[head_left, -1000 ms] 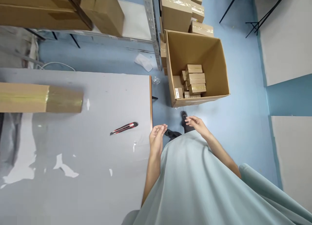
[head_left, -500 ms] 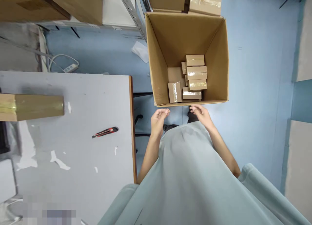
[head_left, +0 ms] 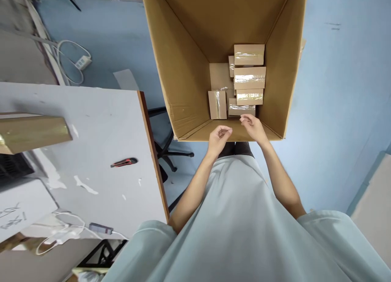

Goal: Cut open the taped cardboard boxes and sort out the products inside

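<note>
A large open cardboard box [head_left: 189, 78] stands right in front of me. Several small taped cartons [head_left: 249, 75] lie at its bottom, mostly stacked along the right side, and one carton [head_left: 217, 105] lies apart at the left. Over the near rim, my left hand [head_left: 219, 138] hovers with loosely bent fingers and nothing visible in it. To its right, my right hand [head_left: 253, 126] reaches just inside the near wall, its fingers loosely curved and empty. It is close to the nearest carton [head_left: 241, 108], apparently without touching it.
On the left is a white table [head_left: 104, 135] bearing a red and black utility knife [head_left: 124, 162], a long taped carton [head_left: 36, 131] and paper scraps. A wheeled chair base [head_left: 168, 151] sits beneath its edge. A power strip [head_left: 83, 62] lies on the blue floor.
The box appears larger and nearer in view. Both hands have moved from in front of it to over its near edge, the right one slightly inside. The cartons keep their arrangement.
</note>
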Available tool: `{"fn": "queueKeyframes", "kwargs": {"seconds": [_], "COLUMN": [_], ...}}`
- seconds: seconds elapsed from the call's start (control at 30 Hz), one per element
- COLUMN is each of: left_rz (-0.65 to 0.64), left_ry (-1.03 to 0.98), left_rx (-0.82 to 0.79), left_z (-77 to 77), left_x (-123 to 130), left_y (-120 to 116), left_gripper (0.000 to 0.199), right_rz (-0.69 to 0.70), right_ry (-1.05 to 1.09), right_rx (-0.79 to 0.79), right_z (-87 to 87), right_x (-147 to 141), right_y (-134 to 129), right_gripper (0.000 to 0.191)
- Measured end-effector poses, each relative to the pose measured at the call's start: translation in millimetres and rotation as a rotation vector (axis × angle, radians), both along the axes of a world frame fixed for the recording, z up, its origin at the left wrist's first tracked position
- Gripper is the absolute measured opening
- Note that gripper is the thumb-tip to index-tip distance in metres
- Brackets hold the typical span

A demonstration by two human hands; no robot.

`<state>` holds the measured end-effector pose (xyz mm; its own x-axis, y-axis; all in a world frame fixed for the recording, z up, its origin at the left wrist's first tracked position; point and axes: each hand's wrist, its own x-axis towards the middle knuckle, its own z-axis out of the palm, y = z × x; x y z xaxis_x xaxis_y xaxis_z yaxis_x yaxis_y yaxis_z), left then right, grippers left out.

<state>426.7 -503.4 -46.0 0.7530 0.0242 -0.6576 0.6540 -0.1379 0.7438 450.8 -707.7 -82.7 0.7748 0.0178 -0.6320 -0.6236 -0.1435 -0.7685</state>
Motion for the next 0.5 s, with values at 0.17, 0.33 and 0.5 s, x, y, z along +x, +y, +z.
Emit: {"fn": "queueKeyframes", "kwargs": {"seconds": [0.17, 0.33, 0.5], "left_rz": [-0.171, -0.452, -0.501], "left_ry": [0.010, 0.115, 0.437], "left_rx": [0.056, 0.290, 0.480], "left_z": [-28.4, -85.5, -165.8], "left_x": [30.0, 62.6, 80.2], "left_y": [0.1, 22.6, 52.1], "left_gripper": [0.015, 0.010, 0.018], "right_rz": [0.113, 0.287, 0.465], "right_ry": [0.046, 0.151, 0.280], "right_rx": [-0.060, -0.106, -0.077], "right_z": [-5.4, -35.2, -112.8], "right_x": [22.7, 48.7, 70.6], "right_y": [1.2, 6.1, 34.0], "right_gripper": [0.032, 0.036, 0.035]}}
